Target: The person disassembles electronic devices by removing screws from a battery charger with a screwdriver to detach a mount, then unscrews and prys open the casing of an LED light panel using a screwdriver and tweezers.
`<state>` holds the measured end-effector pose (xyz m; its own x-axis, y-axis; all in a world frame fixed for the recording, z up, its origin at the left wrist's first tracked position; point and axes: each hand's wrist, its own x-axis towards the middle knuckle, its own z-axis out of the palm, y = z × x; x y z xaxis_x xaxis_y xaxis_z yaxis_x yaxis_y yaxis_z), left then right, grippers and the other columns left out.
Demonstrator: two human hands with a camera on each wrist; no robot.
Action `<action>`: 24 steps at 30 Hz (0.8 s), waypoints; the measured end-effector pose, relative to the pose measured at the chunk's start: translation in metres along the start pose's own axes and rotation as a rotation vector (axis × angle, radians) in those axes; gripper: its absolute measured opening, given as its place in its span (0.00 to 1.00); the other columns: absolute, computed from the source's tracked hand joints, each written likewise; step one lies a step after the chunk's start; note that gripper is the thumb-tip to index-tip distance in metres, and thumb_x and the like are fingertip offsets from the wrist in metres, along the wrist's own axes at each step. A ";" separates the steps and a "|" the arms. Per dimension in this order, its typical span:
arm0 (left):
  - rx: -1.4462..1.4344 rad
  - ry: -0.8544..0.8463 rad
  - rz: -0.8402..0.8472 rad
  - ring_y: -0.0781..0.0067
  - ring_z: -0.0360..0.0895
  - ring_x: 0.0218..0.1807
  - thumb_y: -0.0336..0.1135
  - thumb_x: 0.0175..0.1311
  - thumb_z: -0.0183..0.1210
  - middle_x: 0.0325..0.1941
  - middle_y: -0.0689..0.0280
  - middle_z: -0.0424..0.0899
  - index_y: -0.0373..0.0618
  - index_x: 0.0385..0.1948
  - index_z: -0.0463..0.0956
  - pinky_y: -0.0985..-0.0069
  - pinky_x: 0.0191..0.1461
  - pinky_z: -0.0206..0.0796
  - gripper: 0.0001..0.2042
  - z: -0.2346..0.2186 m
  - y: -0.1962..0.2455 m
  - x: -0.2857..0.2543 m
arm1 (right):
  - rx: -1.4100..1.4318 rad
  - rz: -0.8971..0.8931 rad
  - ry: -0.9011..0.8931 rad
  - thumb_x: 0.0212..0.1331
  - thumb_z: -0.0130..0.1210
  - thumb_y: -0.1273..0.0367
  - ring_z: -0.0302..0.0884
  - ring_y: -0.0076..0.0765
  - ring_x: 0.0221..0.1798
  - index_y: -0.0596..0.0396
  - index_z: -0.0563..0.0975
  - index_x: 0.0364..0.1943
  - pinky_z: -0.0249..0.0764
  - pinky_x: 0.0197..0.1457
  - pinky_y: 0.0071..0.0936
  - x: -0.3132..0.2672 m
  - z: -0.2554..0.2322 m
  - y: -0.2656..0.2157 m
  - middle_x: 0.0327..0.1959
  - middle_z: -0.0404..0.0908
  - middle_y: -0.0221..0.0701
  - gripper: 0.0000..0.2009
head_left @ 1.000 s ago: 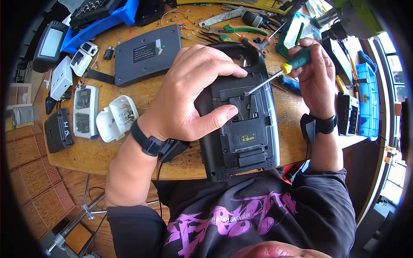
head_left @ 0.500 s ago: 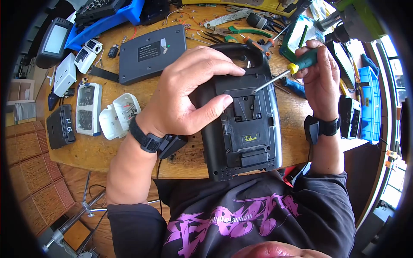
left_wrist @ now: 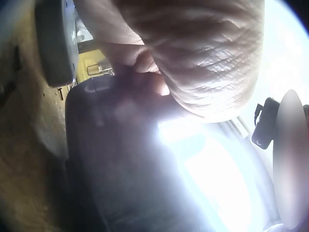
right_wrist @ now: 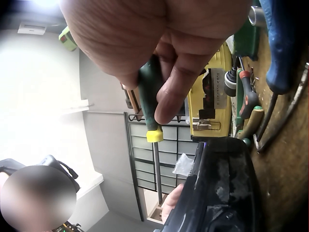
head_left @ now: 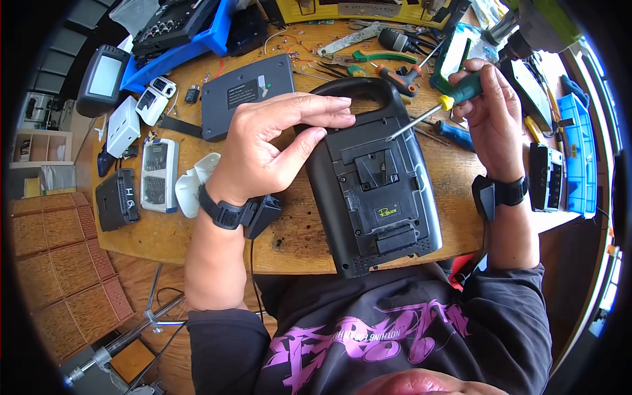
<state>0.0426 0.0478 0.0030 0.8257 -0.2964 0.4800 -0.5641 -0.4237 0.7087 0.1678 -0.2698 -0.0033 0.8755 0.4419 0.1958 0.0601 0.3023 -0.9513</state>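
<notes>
— What does the photograph show?

— A person in a dark shirt [head_left: 368,352] with purple lettering works at a wooden table [head_left: 296,240], a green-and-yellow screwdriver [head_left: 466,90] in the right hand [head_left: 494,125]. The fingers are clamped on its green handle.

— And the tip?

— The metal shaft slants down to the upper part of the back panel on a black device [head_left: 388,227]; whether the tip presses there, I cannot tell.

— Where is that device?

— At the table's near edge, in front of the person, its panel facing up and its carrying handle [head_left: 359,87] pointing away. A small yellow logo [head_left: 387,211] marks the panel.

— The left hand [head_left: 263,148]?

— It is at the upper left of the device, near the carrying handle, fingers straight and together, thumb a little apart. Contact with the casing cannot be told from this angle.

— What else is on the table?

— A flat gray box [head_left: 230,117] lies beyond the left hand. To the right of the device is a blue-handled screwdriver [head_left: 454,133]; past the carrying handle are green-handled pliers [head_left: 388,56], with a yellow toolbox [head_left: 289,14] at the far side.
</notes>
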 end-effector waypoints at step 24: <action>-0.050 -0.004 -0.116 0.65 0.85 0.56 0.17 0.62 0.63 0.43 0.59 0.90 0.31 0.61 0.74 0.67 0.67 0.71 0.23 -0.008 0.006 -0.003 | -0.014 -0.063 -0.054 0.79 0.51 0.59 0.88 0.22 0.37 0.60 0.78 0.58 0.85 0.42 0.15 0.003 -0.008 0.002 0.47 0.88 0.41 0.18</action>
<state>0.0361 0.0533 0.0103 0.8852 -0.2514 0.3914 -0.4638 -0.4124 0.7841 0.1745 -0.2744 -0.0061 0.8426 0.4672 0.2677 0.1218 0.3190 -0.9399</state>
